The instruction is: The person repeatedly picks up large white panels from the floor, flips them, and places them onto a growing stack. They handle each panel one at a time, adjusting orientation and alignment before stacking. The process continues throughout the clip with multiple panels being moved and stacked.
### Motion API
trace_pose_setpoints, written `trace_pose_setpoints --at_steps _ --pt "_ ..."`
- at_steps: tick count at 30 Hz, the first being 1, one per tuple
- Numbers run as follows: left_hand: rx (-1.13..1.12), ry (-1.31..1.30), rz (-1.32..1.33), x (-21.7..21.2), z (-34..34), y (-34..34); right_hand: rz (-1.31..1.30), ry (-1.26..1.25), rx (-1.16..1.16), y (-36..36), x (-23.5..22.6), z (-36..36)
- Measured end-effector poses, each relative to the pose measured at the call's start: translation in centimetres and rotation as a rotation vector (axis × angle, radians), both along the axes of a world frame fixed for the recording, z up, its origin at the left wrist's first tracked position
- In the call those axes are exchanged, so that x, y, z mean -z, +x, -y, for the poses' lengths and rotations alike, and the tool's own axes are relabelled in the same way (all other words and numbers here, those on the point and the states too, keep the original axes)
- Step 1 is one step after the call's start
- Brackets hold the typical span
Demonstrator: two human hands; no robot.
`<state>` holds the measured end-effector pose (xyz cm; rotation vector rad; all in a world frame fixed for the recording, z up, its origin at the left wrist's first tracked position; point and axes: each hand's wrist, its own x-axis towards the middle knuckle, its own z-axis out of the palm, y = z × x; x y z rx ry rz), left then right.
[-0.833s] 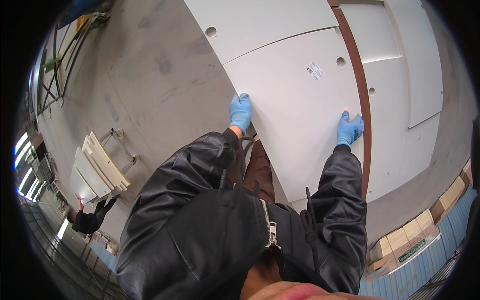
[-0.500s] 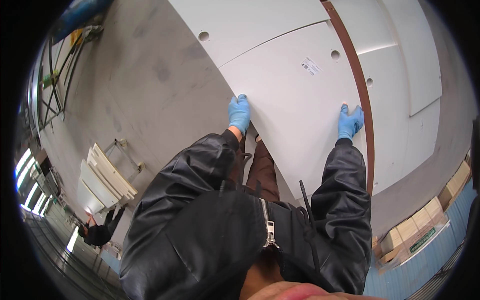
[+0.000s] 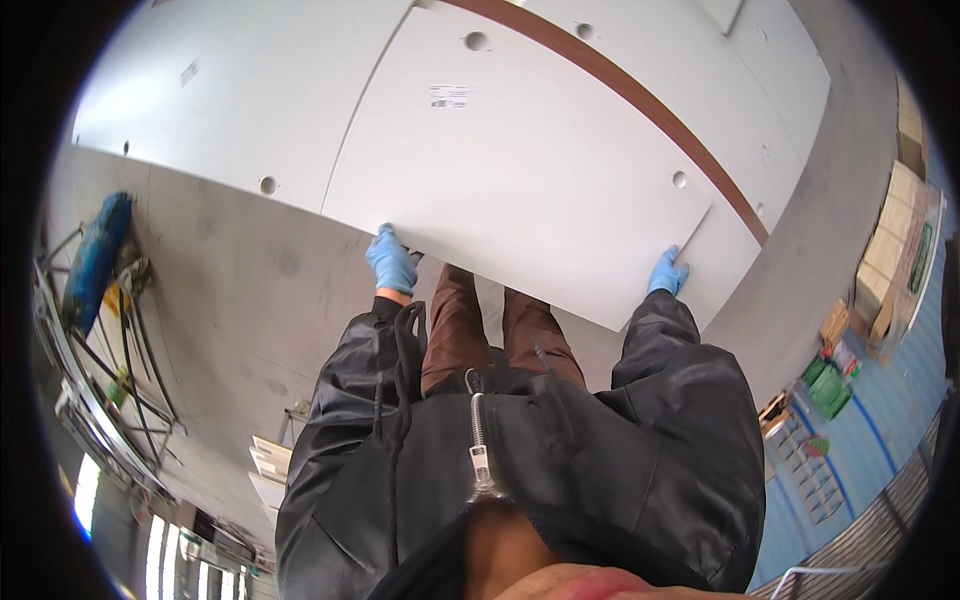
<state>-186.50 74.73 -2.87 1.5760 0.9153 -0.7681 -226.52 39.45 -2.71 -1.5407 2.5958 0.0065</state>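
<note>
A large white panel [image 3: 520, 170] with round holes and a printed label [image 3: 448, 96] lies across in front of me. My left hand [image 3: 392, 262], in a blue glove, is closed on its near edge, with the fingers partly hidden. A small dark shape beside those fingers is too unclear to name. At the panel's right end my right hand [image 3: 667, 272], also gloved in blue, grips the edge. Under that end, part of another white board [image 3: 722, 258] shows.
A brown strip [image 3: 650, 105] runs behind the panel, with more white boards [image 3: 740, 75] beyond. Another white panel [image 3: 240, 90] adjoins on the left. A metal rack with a blue roll [image 3: 98, 262] stands at far left. Wooden pieces [image 3: 890, 235] and a green crate [image 3: 828, 388] are at right.
My view has turned, so the panel now lies crosswise. My right hand has moved from the panel's face beside the brown strip to its right end. My left hand stays at the near edge.
</note>
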Motion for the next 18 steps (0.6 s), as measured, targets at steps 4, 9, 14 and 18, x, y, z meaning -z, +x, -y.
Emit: trace_pose_setpoints --at_steps 4,9,14,18 --pt "-0.099 -0.045 -0.052 0.5 -0.2 0.3 -0.070 -0.025 -0.217 -1.5 1.7 0.8" --pt "-0.152 -0.109 -0.093 0.9 -0.6 0.3 -0.086 -0.048 -0.150 0.3 2.2 2.6" --pt "-0.182 -0.143 -0.104 0.4 -0.3 0.2 -0.039 -0.055 -0.162 1.2 1.6 3.4" --pt "-0.163 -0.078 -0.081 -0.2 0.1 0.1 -0.051 -0.037 -0.160 1.2 1.2 3.7"
